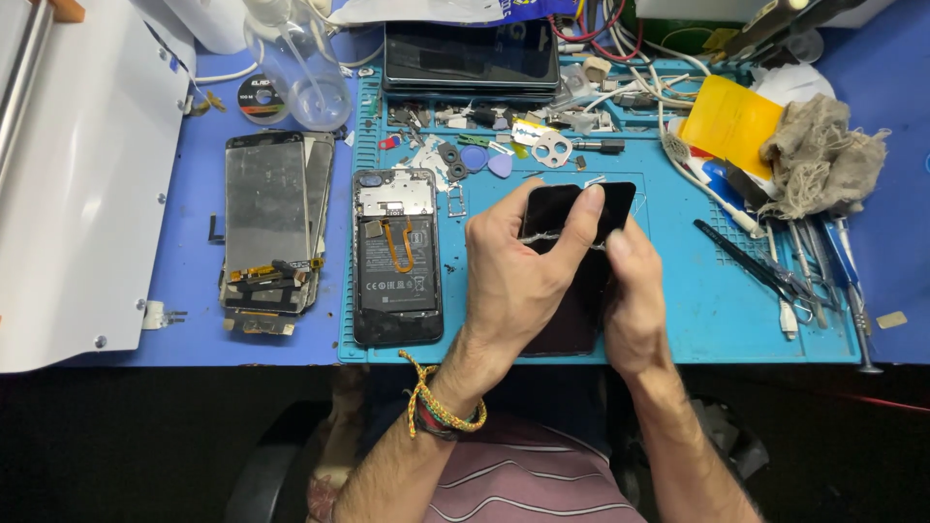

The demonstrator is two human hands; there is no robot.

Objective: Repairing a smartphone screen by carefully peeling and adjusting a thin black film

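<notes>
The person holds a black phone screen panel (572,242) above the blue work mat (697,310), near the middle of the table (194,320). The left hand (518,276) is closed around its left edge, forefinger laid across the glass; the right hand (630,300) grips the right side, thumb pressed near a whitish strip of residue. Doing this well probably means supporting the thin panel evenly with both hands and working the strip off slowly, without flexing the glass. The opened phone body (397,257) lies just left on the mat.
</notes>
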